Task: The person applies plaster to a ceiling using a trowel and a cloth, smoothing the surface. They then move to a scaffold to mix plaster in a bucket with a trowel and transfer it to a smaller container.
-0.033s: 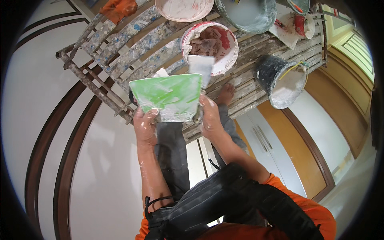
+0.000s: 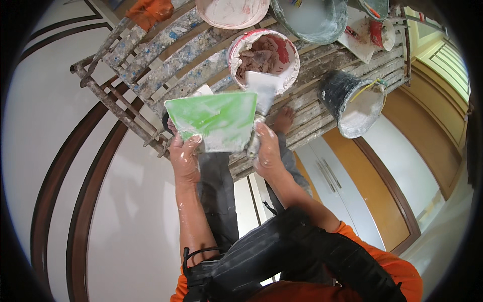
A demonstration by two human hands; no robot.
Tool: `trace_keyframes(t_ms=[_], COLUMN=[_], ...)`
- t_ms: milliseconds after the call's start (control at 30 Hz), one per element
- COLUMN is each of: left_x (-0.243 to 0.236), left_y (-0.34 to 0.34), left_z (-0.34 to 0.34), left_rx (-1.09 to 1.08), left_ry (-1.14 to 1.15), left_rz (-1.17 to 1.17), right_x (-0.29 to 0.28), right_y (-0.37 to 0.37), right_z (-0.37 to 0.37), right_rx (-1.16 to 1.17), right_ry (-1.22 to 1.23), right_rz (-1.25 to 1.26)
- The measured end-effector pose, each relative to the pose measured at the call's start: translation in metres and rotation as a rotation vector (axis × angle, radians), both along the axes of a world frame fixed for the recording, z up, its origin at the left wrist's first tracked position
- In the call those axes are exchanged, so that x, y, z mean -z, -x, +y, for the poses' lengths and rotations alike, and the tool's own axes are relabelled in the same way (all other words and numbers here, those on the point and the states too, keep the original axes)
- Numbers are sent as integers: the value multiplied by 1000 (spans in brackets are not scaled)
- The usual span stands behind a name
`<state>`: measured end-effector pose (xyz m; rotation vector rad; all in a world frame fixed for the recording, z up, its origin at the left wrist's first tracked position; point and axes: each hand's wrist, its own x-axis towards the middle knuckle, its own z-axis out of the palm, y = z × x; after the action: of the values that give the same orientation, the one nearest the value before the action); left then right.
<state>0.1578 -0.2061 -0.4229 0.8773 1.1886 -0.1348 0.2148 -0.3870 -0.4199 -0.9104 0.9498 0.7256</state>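
Note:
My left hand (image 2: 185, 160) is closed on the near edge of a green plastic putty spreader (image 2: 212, 117), its thumb on top. White paste is smeared over the spreader's face, thickest near my thumb. In my right hand (image 2: 268, 153) is a putty knife (image 2: 263, 86) with a broad, pale blade pointing away from me. The knife lies close along the spreader's right edge; whether they touch I cannot tell. Beyond the blade stands a red-and-white bucket (image 2: 293, 70) holding lumpy pinkish-brown putty (image 2: 257, 56). White flecks stick to both hands.
A paint-spattered slatted platform (image 2: 173, 60) carries the buckets, with my bare foot (image 2: 285, 118) on it. At right a black bucket (image 2: 336, 90) leans, whitish inside. Farther back are a pale round tub (image 2: 232, 20), a large grey-green basin (image 2: 322, 36) and an orange cloth (image 2: 150, 12).
The putty knife has shifted to the right and turned slightly, showing more of its handle. The spreader and both hands have moved a little to the right.

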Motion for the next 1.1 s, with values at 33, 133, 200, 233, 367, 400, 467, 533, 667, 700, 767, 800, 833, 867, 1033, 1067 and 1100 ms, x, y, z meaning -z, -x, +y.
trace_keyframes(t_ms=[33, 133, 200, 233, 367, 400, 467, 533, 667, 700, 767, 800, 833, 867, 1033, 1067, 1100], left_x=[2, 4, 4, 5, 18, 42, 87, 149, 226, 228, 240, 240, 224, 201, 98, 47, 31], left_y=[-1, -1, -7, -2, 0, 15, 18, 27, 26, 18, 11, 10, 2, -9, -26, -40, -33], left_z=[-5, 0, 0, 2, 8, 18, 18, 22, 39, 40, 49, 53, 52, 48, 7, -9, -13], left_rx=[-32, 61, 120, 149, 23, 171, 216, 313, 483, 499, 431, 449, 538, 629, 277, 158, 276], left_ry=[-35, -43, -31, -43, -90, -191, -335, -431, -449, -431, -412, -402, -489, -579, 108, 370, 468], left_rz=[4, 57, 71, 90, 88, 196, 219, 226, 211, 207, 234, 245, 279, 305, 112, 27, 16], right_x=[-9, -16, -9, -7, -15, -18, -16, -15, -22, -23, -25, -29, -27, -24, -18, -19, -24], right_y=[-1, -7, -9, -9, -19, -18, -17, -14, -23, -23, -25, -27, -25, -22, -30, -36, -40], right_z=[-6, -9, -8, -6, -8, -16, -38, -58, -85, -93, -103, -100, -102, -104, -104, -98, -92], right_rx=[43, -170, -233, -219, -163, -134, -101, -93, -95, -112, -148, -138, -141, -138, -223, -264, -290], right_ry=[-44, 65, 145, 166, 327, 342, 384, 452, 530, 538, 546, 551, 559, 570, 401, 373, 352], right_rz=[4, 35, 49, 33, -44, -50, -76, -98, -93, -104, -129, -131, -116, -105, -83, -67, -48])
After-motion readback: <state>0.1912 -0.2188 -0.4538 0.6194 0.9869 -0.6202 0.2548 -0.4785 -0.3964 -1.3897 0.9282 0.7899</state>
